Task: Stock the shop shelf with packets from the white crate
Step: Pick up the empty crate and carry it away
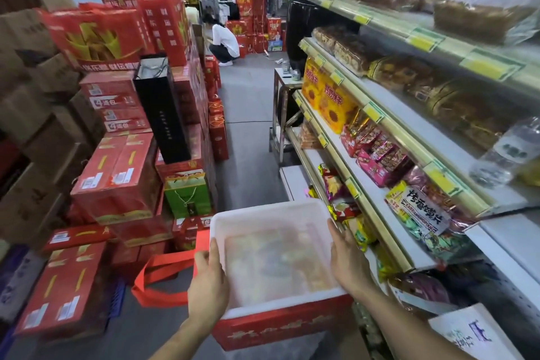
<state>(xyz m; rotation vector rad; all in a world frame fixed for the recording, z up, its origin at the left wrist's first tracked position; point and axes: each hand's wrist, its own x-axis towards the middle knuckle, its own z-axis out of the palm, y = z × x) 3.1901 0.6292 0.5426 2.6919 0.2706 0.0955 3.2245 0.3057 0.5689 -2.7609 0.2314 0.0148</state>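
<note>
Between our left hand [209, 283] and right hand [347, 260] we see the white crate [268, 213], translucent. Beneath both lies a red box [280, 327] with a gold motif. Past the right hand we note yellow, sunflower-printed shelf packets [333, 105], and past the left hand a green bag [187, 202].

Print on cartons and one packet

"4连包" stands on the stacked red cartons [115, 102] at left; a packet [420, 209] on the shelf [380, 221] reads "烤香馍片" over "KAOXIANGMOPIAN"; the yellow price tags [373, 112] are too blurred.
</note>
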